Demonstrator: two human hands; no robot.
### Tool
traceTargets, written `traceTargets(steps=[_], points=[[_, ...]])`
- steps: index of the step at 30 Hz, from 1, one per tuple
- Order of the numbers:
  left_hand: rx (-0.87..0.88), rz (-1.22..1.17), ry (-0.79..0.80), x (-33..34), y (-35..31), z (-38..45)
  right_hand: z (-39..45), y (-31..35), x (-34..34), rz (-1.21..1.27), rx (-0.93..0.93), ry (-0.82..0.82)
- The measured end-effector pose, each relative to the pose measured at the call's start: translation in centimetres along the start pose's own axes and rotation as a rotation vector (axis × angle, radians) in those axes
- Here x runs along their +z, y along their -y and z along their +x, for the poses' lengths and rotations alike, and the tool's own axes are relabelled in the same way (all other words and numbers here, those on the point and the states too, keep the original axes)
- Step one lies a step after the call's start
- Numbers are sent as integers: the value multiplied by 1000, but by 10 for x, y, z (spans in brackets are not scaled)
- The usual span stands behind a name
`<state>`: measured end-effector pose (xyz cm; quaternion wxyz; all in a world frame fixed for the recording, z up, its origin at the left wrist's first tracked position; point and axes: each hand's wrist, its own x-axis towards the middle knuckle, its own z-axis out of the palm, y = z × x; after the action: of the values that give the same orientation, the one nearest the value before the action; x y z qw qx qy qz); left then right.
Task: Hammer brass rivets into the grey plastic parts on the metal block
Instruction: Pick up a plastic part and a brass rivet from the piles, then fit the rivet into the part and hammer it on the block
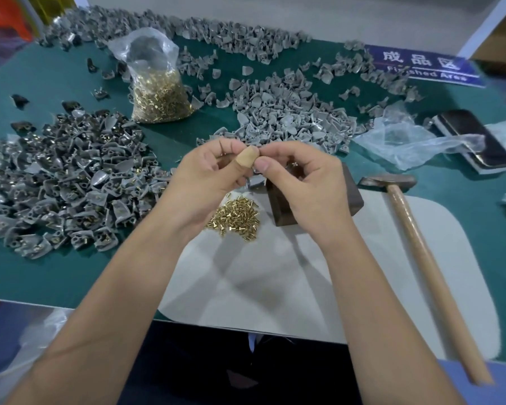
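Both grips pinch together above the metal block (313,197): left hand (214,176) and right hand (301,182) hold a grey plastic part (256,182), apparently seating a rivet; it should sit straight before the hammer (392,185), right of the block, strikes.

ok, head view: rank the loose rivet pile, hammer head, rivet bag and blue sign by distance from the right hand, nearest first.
From the right hand:
1. Loose rivet pile, just below and left of it on the white mat.
2. Hammer head, to its right beside the mat.
3. Rivet bag, up and left on the green mat.
4. Blue sign, far back right.
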<state>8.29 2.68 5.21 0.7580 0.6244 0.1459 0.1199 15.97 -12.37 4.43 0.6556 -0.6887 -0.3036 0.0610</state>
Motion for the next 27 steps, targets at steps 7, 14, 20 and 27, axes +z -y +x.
traceTargets(steps=[7, 14, 20, 27], points=[[-15, 11, 0, -3, 2, 1, 2, -3, -3, -216, -55, -153], [181, 876, -116, -23, 20, 18, 2, -6, -1, -295, -61, -217], [235, 1235, -52, -22, 20, 15, 2, -7, -1, -314, -59, -207], [224, 1323, -42, -15, 17, 17, 3, -9, -2, -323, -7, -261]])
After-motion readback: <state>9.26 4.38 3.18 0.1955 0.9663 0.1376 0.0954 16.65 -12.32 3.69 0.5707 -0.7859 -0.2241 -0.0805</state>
